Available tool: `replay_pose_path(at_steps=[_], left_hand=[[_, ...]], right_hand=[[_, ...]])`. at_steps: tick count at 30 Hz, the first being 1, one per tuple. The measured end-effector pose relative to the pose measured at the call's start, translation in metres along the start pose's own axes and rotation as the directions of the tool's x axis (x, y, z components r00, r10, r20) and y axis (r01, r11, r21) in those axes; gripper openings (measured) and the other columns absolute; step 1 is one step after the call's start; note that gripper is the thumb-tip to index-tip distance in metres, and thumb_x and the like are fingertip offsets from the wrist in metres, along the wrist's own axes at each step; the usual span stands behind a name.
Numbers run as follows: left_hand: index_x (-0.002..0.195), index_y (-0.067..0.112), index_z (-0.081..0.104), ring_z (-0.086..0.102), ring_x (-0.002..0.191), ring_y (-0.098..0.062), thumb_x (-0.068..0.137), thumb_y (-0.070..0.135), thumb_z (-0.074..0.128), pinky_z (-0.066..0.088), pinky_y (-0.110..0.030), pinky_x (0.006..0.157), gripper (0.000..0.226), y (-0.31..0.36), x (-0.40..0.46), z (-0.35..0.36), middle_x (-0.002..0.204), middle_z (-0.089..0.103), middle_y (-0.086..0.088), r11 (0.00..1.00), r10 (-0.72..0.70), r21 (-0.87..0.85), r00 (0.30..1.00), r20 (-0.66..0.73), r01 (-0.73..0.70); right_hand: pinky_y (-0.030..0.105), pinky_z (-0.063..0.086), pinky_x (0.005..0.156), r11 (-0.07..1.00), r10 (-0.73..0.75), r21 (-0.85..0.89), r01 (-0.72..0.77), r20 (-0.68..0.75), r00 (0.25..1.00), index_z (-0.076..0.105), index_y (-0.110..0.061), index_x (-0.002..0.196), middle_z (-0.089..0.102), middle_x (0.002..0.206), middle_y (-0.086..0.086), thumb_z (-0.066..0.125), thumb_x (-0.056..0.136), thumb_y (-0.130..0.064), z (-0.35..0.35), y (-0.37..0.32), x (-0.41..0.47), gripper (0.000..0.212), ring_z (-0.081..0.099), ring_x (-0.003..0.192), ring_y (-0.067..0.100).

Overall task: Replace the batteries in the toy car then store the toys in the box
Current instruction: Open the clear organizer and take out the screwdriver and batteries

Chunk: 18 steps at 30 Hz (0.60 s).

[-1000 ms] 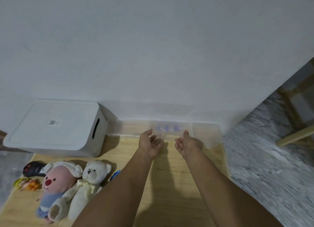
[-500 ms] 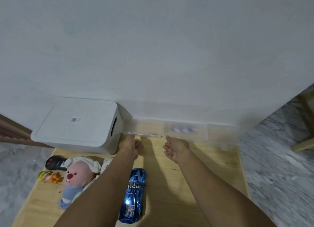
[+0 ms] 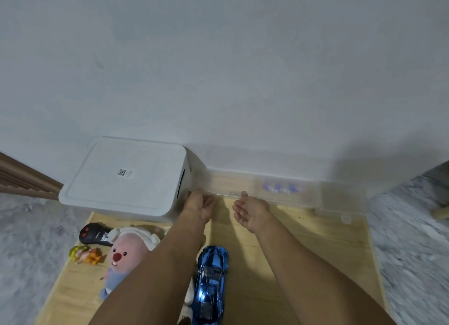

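**Both hands reached the clear case at the wall**

The toy car (image 3: 211,284) lay at six o'clock on the wooden table (image 3: 315,264), a glossy metallic blue sports car, nose toward twelve, its shell throwing bright reflections. It sat between the two forearms, just beside the left one, with nothing gripping it.

Up at twelve o'clock, the left hand (image 3: 200,204) and the right hand (image 3: 251,211) were out near the front edge of a clear compartment case (image 3: 286,191) that ran along the wall. The left hand's fingers looked loosely curled, palm turned inward, holding nothing. The right hand was spread, fingers relaxed and palm up, its fingertips close to the case's front lip; whether they touched it could not be told. Inside the case's middle compartment sat three small purple-blue pieces (image 3: 279,187), too blurred to identify.

At ten o'clock stood the white storage box (image 3: 126,176), lid on, a small printed code on top and a slot handle in its right side, just beside the left hand. At eight o'clock were a pink plush toy (image 3: 126,256) with a red nose, partly covered by the left forearm, a black remote control (image 3: 93,234) with red buttons behind it, and a small yellow-orange toy (image 3: 86,254) at the table's left edge.
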<state>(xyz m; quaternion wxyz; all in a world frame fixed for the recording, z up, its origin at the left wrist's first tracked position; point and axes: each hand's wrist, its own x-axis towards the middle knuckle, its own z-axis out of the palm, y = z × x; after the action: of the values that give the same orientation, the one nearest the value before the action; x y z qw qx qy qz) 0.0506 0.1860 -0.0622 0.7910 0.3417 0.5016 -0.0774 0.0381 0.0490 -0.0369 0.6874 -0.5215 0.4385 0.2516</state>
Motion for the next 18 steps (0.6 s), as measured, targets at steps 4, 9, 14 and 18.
replay_pose_path(at_steps=[4,9,14,18], left_hand=[[0.098,0.002,0.054,0.037,0.061,-0.015,0.103,0.014,0.042,0.043,-0.040,0.104,0.018,-0.001,0.006,0.000,0.074,0.037,-0.008,0.993,-0.054,-0.101,0.998,0.027,0.057],[0.144,0.009,0.041,0.036,0.063,-0.017,0.103,0.009,0.039,0.036,-0.040,0.111,0.041,0.000,-0.001,0.003,0.075,0.035,-0.008,0.981,-0.052,-0.186,0.998,0.030,0.057],[0.110,0.004,0.058,0.047,0.078,-0.021,0.102,0.011,0.045,0.035,-0.046,0.113,0.017,0.005,-0.003,0.001,0.082,0.045,-0.010,0.968,-0.029,-0.248,0.996,0.089,0.050],[0.096,0.015,0.062,0.051,0.088,-0.024,0.098,0.016,0.051,0.050,-0.042,0.097,0.012,0.006,-0.018,-0.003,0.086,0.053,-0.008,0.986,0.021,-0.169,0.985,0.170,0.008]], right_hand=[[0.029,0.053,0.062,1.000,-0.001,0.013,0.002,-0.006,1.000,0.061,-0.003,0.112,0.064,0.080,0.004,0.058,0.096,-0.029,0.002,0.003,0.000,0.031,0.066,0.071,0.016],[0.029,0.054,0.058,0.999,-0.002,0.045,0.002,-0.008,1.000,0.060,-0.004,0.114,0.063,0.079,0.005,0.056,0.096,-0.032,0.004,0.006,-0.001,0.033,0.068,0.070,0.018],[0.028,0.054,0.057,0.997,-0.018,0.079,0.021,-0.037,0.999,0.061,-0.004,0.110,0.067,0.084,0.006,0.058,0.095,-0.033,0.008,0.007,-0.006,0.033,0.070,0.069,0.017],[0.028,0.055,0.067,0.990,-0.040,0.136,0.046,-0.044,0.998,0.061,-0.002,0.100,0.070,0.089,0.007,0.060,0.094,-0.030,0.010,-0.001,-0.015,0.029,0.069,0.072,0.017]])
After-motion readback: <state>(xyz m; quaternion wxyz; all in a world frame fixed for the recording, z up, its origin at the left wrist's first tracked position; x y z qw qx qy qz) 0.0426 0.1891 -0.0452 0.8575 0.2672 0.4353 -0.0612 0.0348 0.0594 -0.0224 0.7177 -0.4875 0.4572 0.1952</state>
